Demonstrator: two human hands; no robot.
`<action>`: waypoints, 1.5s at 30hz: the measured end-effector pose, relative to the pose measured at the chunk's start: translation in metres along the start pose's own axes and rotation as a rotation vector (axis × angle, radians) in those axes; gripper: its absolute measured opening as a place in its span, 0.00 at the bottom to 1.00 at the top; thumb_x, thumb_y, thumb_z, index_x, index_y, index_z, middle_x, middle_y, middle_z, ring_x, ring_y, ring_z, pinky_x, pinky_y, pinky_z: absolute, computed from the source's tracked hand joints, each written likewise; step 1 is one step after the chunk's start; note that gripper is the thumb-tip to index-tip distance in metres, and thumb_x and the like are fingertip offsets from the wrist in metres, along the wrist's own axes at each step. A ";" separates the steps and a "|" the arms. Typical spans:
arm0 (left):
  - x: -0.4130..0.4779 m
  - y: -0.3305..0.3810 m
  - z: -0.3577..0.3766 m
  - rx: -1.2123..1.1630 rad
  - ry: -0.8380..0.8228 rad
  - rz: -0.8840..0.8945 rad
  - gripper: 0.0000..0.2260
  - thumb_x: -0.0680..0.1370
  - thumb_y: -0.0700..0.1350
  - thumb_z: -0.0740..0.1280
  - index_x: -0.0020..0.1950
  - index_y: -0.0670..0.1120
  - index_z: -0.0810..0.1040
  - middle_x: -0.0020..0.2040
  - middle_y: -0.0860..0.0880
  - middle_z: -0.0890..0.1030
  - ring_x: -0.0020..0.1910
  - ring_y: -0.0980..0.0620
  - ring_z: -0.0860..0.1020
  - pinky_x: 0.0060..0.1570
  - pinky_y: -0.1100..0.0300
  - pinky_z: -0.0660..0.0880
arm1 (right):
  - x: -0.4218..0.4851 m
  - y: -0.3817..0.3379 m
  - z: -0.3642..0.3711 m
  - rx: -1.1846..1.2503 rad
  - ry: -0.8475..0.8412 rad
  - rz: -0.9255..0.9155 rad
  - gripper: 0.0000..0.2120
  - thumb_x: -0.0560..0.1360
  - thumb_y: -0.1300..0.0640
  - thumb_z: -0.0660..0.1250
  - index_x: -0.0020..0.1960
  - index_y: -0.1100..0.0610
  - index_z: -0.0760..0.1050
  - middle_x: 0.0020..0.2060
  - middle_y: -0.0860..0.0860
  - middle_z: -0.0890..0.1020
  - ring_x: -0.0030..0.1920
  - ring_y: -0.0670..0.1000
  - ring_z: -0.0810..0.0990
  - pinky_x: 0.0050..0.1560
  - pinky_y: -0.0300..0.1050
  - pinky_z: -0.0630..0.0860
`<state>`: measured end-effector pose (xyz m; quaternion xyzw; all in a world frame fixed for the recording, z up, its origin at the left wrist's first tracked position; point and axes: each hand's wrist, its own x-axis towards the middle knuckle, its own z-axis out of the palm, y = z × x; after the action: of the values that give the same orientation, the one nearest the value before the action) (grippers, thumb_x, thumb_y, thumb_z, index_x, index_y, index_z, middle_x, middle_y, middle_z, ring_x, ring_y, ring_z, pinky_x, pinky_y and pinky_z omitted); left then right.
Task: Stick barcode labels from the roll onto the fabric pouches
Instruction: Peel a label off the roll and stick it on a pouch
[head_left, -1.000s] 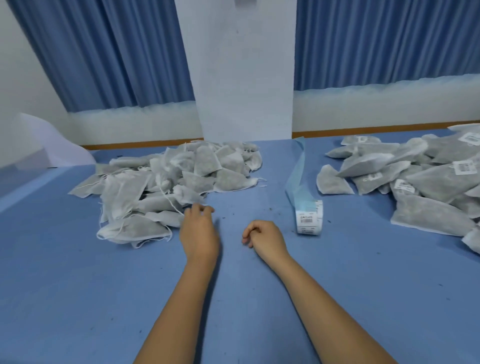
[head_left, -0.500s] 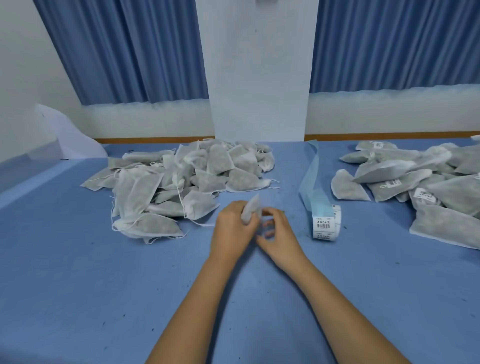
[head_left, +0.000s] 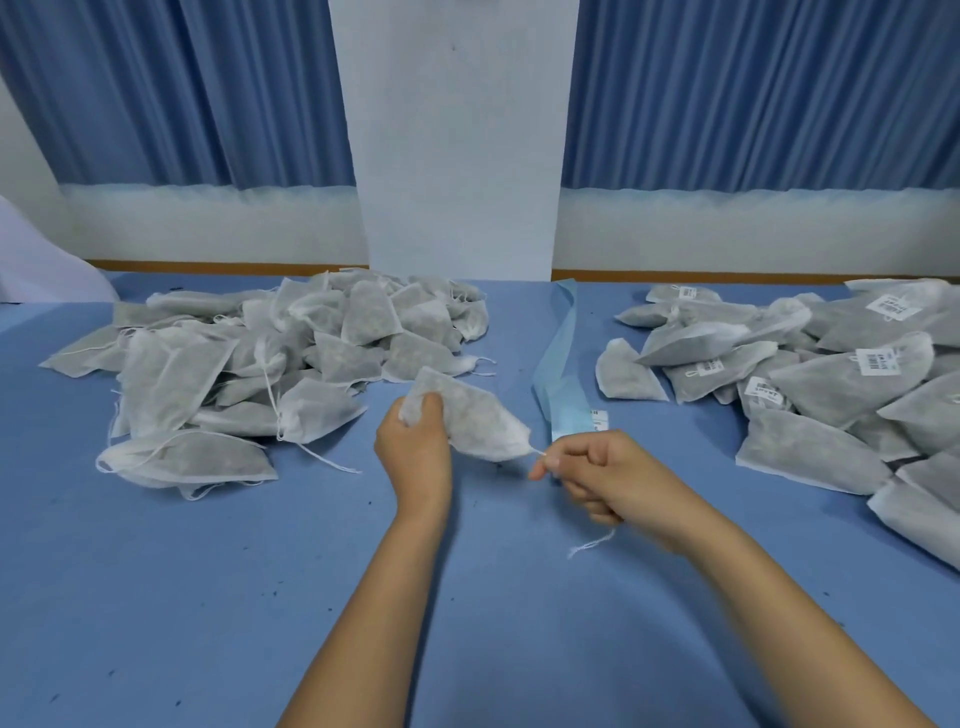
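Your left hand (head_left: 415, 452) gripped one fabric pouch (head_left: 470, 415) by its top corner. The fingers were curled round the cloth and held it up off the blue table (head_left: 156, 597). Your right hand (head_left: 597, 473) pinched the thin white string (head_left: 535, 451) that came out of the pouch's other end, thumb and finger tight together on it. The loose tail of the string hung down under that hand. I think you held it this way to pull the pouch shut and flat, so a label would have a smooth place to sit.

The pouch hung between your two hands. It touched the left one and was joined to the right one only by the string. I could see no label on it.

The label roll (head_left: 571, 426) lay on the table just behind your right hand, partly hidden by it. Its blue backing strip (head_left: 558, 358) ran away from you towards the wall. The roll was kept near so you could reach it fast, I think.

The plain heap (head_left: 260, 364) sat near your left hand. The labelled heap (head_left: 831, 374), with barcodes showing, sat far off to the right. Keeping them apart likely stopped done pouches mixing with not-done ones. Neither hand held a label yet, so the sticking was not yet done.
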<state>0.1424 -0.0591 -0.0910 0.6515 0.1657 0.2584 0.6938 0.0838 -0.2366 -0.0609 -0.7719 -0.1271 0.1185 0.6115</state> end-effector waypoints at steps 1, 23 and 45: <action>0.001 -0.001 -0.002 0.114 0.031 0.090 0.08 0.75 0.41 0.64 0.36 0.48 0.73 0.34 0.54 0.74 0.38 0.49 0.71 0.35 0.62 0.68 | 0.000 0.002 -0.004 -0.038 0.038 -0.026 0.12 0.80 0.59 0.61 0.42 0.55 0.81 0.24 0.46 0.62 0.23 0.44 0.57 0.24 0.32 0.57; -0.036 0.007 0.000 -0.013 -0.961 0.182 0.09 0.77 0.41 0.69 0.37 0.48 0.82 0.35 0.49 0.84 0.23 0.58 0.67 0.25 0.70 0.64 | 0.001 0.031 -0.034 -0.491 0.766 -0.393 0.06 0.76 0.64 0.66 0.44 0.60 0.81 0.28 0.34 0.76 0.30 0.48 0.71 0.32 0.29 0.65; -0.047 0.007 0.002 0.196 -0.998 0.361 0.06 0.72 0.39 0.75 0.38 0.49 0.84 0.43 0.56 0.78 0.39 0.52 0.78 0.43 0.65 0.73 | -0.002 0.028 -0.013 -0.503 0.630 -0.540 0.04 0.72 0.63 0.70 0.39 0.57 0.80 0.34 0.47 0.79 0.33 0.46 0.73 0.35 0.37 0.70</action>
<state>0.1045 -0.0880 -0.0889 0.7750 -0.2753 0.0158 0.5686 0.0876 -0.2557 -0.0847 -0.8336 -0.1562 -0.3183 0.4236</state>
